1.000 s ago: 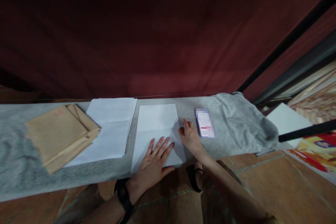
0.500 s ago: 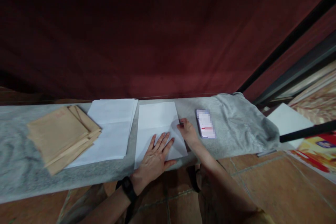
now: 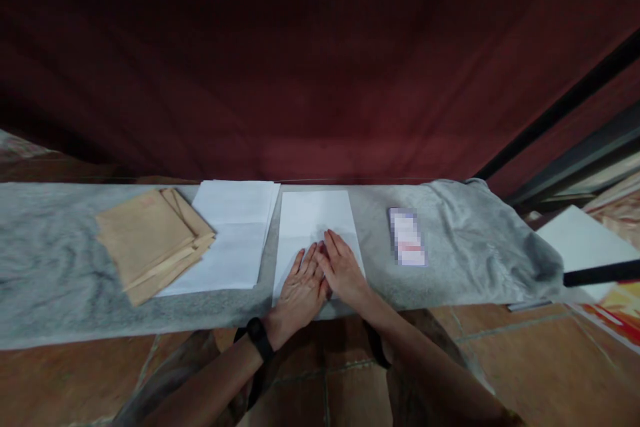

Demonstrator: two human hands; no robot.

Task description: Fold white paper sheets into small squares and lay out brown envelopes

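Note:
A white sheet of paper (image 3: 316, 212) with a faint crease across it lies on the grey cloth (image 3: 370, 213) in front of me. My left hand (image 3: 304, 285) rests flat on its lower half, fingers stretched forward. Beside it, my right hand (image 3: 345, 272) also lies flat on the sheet, its fingertips close to or touching the left hand's fingers. Neither hand grips anything. To the left is a stack of white paper (image 3: 237, 240), also creased across the middle. Brown envelopes (image 3: 150, 233) lie partly over that stack.
A phone (image 3: 409, 240) with a lit, blurred screen lies right of the sheet. Bunched grey cloth (image 3: 495, 240) covers the right end of the narrow surface. A dark red curtain (image 3: 310, 80) hangs behind. A black bar (image 3: 600, 273) juts in at right, above the tiled floor (image 3: 500, 353).
My right hand has moved left from the sheet's right edge onto the paper, beside my left hand, its fingers now flat instead of pinched. The view has shifted slightly left.

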